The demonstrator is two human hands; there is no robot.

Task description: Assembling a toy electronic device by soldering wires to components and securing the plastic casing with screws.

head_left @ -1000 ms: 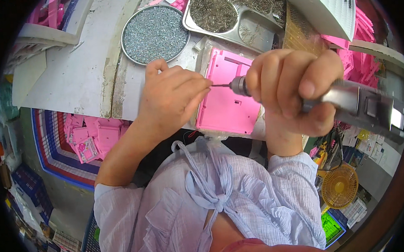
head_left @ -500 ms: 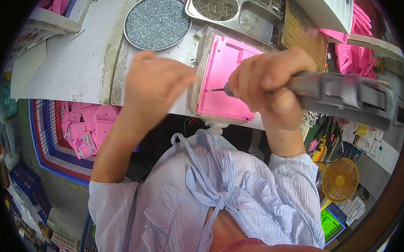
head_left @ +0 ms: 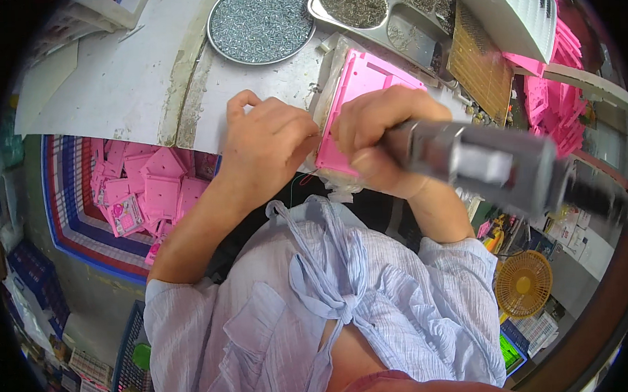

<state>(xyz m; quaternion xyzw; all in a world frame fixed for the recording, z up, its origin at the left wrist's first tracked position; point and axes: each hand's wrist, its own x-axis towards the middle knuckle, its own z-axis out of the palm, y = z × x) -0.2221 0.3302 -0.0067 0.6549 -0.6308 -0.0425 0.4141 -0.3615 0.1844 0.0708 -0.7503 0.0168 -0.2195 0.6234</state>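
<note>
A pink plastic panel point(head_left: 368, 71) with raised ribs lies on the bench in a holder point(head_left: 328, 80) wrapped in clear film. Over its near right part, my right hand point(head_left: 390, 133) is wrapped round a dark grey electric screwdriver point(head_left: 484, 162), its body slanting off to the right and blurred. The hand and panel hide the bit's tip. My left hand point(head_left: 268, 143) is at the panel's left edge, its thumb and fingers drawn together. Whatever they may pinch is hidden behind the fingers.
Small silvery screws point(head_left: 261, 23) fill a round metal dish beyond my left hand. Beside it, a compartmented steel tray point(head_left: 419, 45) holds darker small hardware. Pink parts point(head_left: 163, 192) are heaped in a striped basket point(head_left: 66, 224) at left; more pink pieces point(head_left: 556, 115) hang at right.
My left hand has moved right and nearer, to the panel's edge. The right hand and screwdriver have shifted left and the tool has turned. The bench has slid slightly in view.
</note>
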